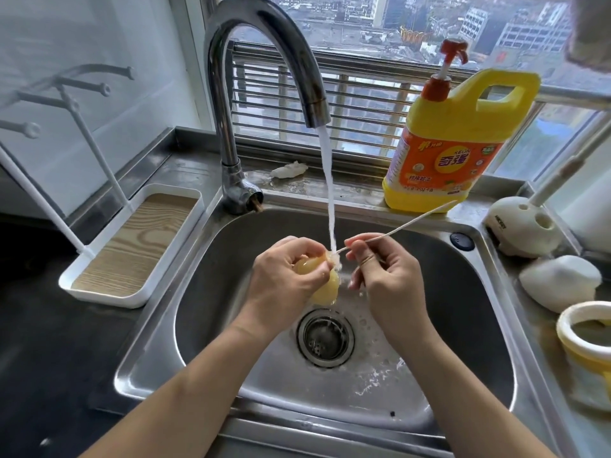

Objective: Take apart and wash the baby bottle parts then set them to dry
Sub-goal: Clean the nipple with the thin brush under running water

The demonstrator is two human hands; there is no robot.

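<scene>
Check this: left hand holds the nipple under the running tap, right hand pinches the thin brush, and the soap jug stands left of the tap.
One error: in the head view the soap jug stands right of the tap, not left. The left hand does hold the nipple under the running tap, and the right hand pinches the thin brush.

2 hands [281, 279] [388, 282], 1 teat [325, 289], 1 brush [396, 228], 1 tap [264, 38], 1 soap btl [446, 143].

Domestic kitchen, high above a city; evidenced by stainless sink [205, 292], gooseneck tap [226, 137] running, pump jug of dish detergent [453, 143], white drying rack [132, 249], window [496, 24] overlooking rooftops.
</scene>
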